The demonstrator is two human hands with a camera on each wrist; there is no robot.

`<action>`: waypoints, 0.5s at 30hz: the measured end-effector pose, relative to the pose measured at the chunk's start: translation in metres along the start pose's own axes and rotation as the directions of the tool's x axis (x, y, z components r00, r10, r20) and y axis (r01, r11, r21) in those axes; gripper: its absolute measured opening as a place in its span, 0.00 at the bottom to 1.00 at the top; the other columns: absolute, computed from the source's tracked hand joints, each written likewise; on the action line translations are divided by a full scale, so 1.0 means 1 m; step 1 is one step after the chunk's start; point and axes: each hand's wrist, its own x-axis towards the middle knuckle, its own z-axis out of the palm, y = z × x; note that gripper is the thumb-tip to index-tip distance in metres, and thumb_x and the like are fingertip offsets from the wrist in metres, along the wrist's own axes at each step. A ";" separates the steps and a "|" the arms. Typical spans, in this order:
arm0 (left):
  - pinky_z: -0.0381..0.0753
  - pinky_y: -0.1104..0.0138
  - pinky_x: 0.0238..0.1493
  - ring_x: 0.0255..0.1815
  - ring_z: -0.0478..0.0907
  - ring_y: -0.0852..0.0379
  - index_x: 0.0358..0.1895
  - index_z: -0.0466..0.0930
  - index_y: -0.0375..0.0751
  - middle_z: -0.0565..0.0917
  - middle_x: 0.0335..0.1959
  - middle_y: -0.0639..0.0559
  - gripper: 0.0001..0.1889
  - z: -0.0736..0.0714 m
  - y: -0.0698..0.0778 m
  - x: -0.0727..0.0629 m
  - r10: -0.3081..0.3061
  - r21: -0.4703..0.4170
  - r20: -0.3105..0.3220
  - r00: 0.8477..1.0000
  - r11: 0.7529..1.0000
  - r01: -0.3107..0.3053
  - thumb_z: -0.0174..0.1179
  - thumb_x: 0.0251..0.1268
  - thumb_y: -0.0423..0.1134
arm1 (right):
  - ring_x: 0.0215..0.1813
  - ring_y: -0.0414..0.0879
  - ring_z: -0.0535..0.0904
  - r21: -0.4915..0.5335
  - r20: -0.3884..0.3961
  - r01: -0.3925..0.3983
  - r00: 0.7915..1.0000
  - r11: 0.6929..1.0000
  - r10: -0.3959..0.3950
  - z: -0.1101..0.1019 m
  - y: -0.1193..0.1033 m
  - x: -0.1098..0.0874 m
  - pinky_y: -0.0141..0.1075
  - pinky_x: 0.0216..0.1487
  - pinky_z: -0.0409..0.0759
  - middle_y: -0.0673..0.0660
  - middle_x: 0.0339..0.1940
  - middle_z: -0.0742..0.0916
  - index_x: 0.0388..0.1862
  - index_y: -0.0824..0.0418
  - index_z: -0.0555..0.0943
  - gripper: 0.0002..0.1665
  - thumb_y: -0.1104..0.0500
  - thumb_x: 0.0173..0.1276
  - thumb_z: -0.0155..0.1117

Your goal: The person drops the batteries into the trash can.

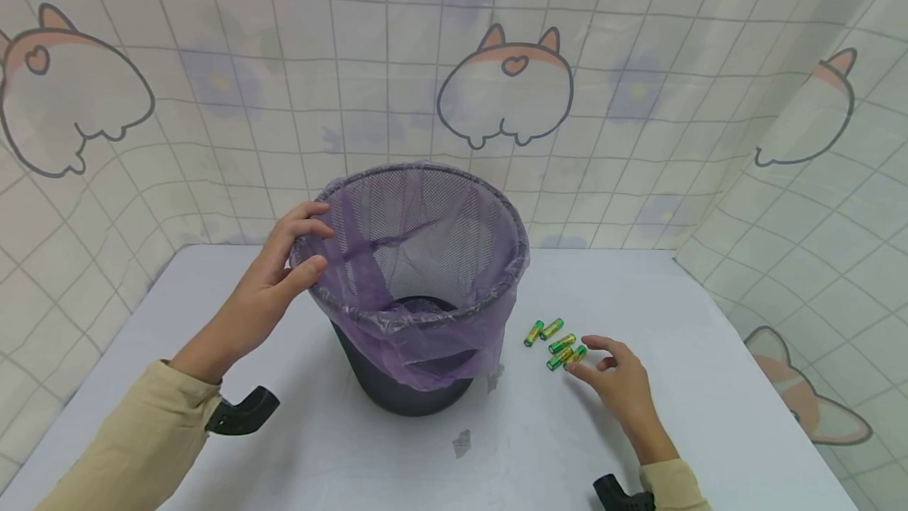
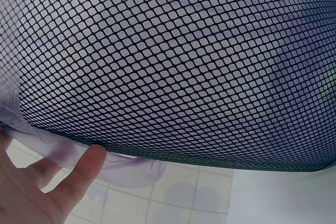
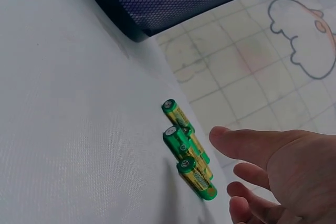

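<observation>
A black mesh wastebasket stands on the table, lined with a thin purple plastic bag folded over its rim. On the rim's left side my left hand holds on, fingers over the edge; in the left wrist view its thumb touches the mesh. To the right of the wastebasket lie several green and yellow batteries in a loose cluster. Right beside them is my right hand, thumb and forefinger apart and bent around the nearest battery, with no grip visible. The right wrist view shows a gap between thumb and batteries.
The white table has grey patches near the wastebasket's foot. A tile-patterned curtain with cartoon animals hangs behind and at both sides. A black device sits at each wrist.
</observation>
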 end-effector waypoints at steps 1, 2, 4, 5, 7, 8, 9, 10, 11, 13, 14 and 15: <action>0.63 0.31 0.61 0.75 0.50 0.51 0.60 0.61 0.35 0.52 0.75 0.59 0.17 0.000 0.000 0.000 0.001 0.001 0.000 1.000 1.000 -0.001 0.45 0.73 0.34 | 0.45 0.48 0.69 -0.010 0.003 -0.001 1.000 1.000 0.001 0.001 0.000 0.000 0.31 0.31 0.70 0.60 0.55 0.78 0.62 0.57 0.75 0.32 0.54 0.58 0.72; 0.64 0.32 0.60 0.75 0.51 0.51 0.60 0.61 0.35 0.52 0.75 0.59 0.17 0.000 0.000 0.000 0.001 0.000 0.000 1.000 1.000 -0.001 0.45 0.73 0.34 | 0.45 0.48 0.69 -0.021 0.006 0.002 1.000 1.000 -0.001 0.001 0.001 0.001 0.31 0.32 0.70 0.60 0.54 0.78 0.62 0.57 0.75 0.32 0.55 0.58 0.72; 0.64 0.32 0.60 0.75 0.51 0.51 0.60 0.61 0.35 0.53 0.75 0.59 0.16 0.000 -0.001 0.000 0.002 0.000 -0.001 1.000 1.000 -0.002 0.45 0.73 0.34 | 0.44 0.48 0.69 -0.035 0.009 0.011 1.000 0.999 -0.011 0.002 0.001 0.001 0.31 0.32 0.69 0.60 0.52 0.78 0.62 0.58 0.75 0.33 0.55 0.57 0.72; 0.64 0.32 0.60 0.75 0.51 0.51 0.60 0.61 0.34 0.53 0.75 0.58 0.16 0.000 -0.001 0.000 0.003 0.000 0.000 1.000 1.000 -0.003 0.45 0.73 0.34 | 0.44 0.48 0.69 -0.042 0.011 0.019 1.000 0.999 -0.018 0.002 0.001 0.001 0.32 0.32 0.69 0.61 0.52 0.77 0.62 0.59 0.75 0.33 0.56 0.57 0.72; 0.64 0.33 0.60 0.75 0.51 0.51 0.60 0.61 0.34 0.53 0.75 0.58 0.16 0.000 -0.001 0.000 0.005 0.000 -0.001 1.000 1.000 -0.005 0.44 0.73 0.34 | 0.44 0.48 0.69 -0.057 0.017 0.030 0.999 0.998 -0.029 0.002 0.001 0.002 0.31 0.33 0.68 0.61 0.52 0.77 0.63 0.60 0.74 0.33 0.56 0.57 0.72; 0.64 0.33 0.60 0.75 0.50 0.51 0.60 0.61 0.34 0.53 0.75 0.58 0.16 0.000 -0.001 0.000 0.005 -0.001 -0.001 1.000 1.000 -0.005 0.44 0.73 0.34 | 0.43 0.48 0.69 -0.066 0.020 0.035 0.999 0.997 -0.034 0.001 0.001 0.002 0.32 0.33 0.68 0.61 0.53 0.77 0.63 0.60 0.74 0.34 0.56 0.58 0.72; 0.64 0.33 0.60 0.75 0.50 0.51 0.60 0.61 0.34 0.53 0.75 0.58 0.16 0.000 -0.001 0.000 0.006 -0.001 -0.001 1.000 1.000 -0.006 0.45 0.73 0.34 | 0.43 0.48 0.69 -0.073 0.024 0.040 0.999 0.997 -0.039 0.001 0.002 0.003 0.32 0.33 0.68 0.62 0.54 0.77 0.63 0.60 0.74 0.34 0.57 0.58 0.72; 0.64 0.32 0.60 0.75 0.50 0.51 0.60 0.61 0.34 0.53 0.75 0.58 0.16 0.000 -0.001 0.000 0.006 -0.001 -0.001 1.000 1.000 -0.006 0.44 0.73 0.34 | 0.43 0.48 0.69 -0.080 0.026 0.046 0.999 0.996 -0.044 0.001 0.002 0.003 0.32 0.33 0.68 0.62 0.55 0.77 0.63 0.61 0.74 0.34 0.57 0.57 0.72; 0.64 0.32 0.60 0.75 0.50 0.51 0.60 0.61 0.34 0.53 0.75 0.58 0.16 0.000 -0.001 0.000 0.007 0.000 0.000 1.000 1.000 -0.007 0.45 0.73 0.34 | 0.42 0.48 0.69 -0.086 0.028 0.049 0.999 0.995 -0.047 0.001 0.002 0.004 0.32 0.34 0.68 0.63 0.55 0.77 0.63 0.61 0.74 0.34 0.57 0.57 0.72; 0.63 0.31 0.60 0.75 0.50 0.50 0.60 0.61 0.34 0.53 0.75 0.58 0.16 0.000 -0.001 0.000 0.008 0.001 0.001 1.000 1.000 -0.008 0.45 0.73 0.34 | 0.41 0.48 0.69 -0.097 0.027 0.054 0.998 0.994 -0.051 0.000 0.003 0.005 0.33 0.34 0.67 0.64 0.55 0.77 0.63 0.62 0.74 0.35 0.58 0.57 0.72; 0.63 0.31 0.60 0.75 0.50 0.50 0.60 0.61 0.34 0.53 0.75 0.58 0.16 0.000 -0.001 0.000 0.008 0.002 0.001 1.000 1.000 -0.008 0.45 0.72 0.34 | 0.41 0.48 0.69 -0.098 0.027 0.055 0.998 0.994 -0.053 0.000 0.004 0.005 0.33 0.34 0.67 0.64 0.55 0.78 0.63 0.63 0.74 0.35 0.58 0.57 0.72; 0.63 0.30 0.60 0.75 0.50 0.50 0.60 0.61 0.34 0.53 0.75 0.58 0.17 0.000 -0.001 0.000 0.009 0.002 0.001 1.000 1.000 -0.009 0.45 0.72 0.34 | 0.40 0.48 0.69 -0.101 0.028 0.057 0.998 0.993 -0.054 0.001 0.004 0.006 0.33 0.34 0.67 0.64 0.55 0.78 0.63 0.63 0.74 0.35 0.58 0.57 0.73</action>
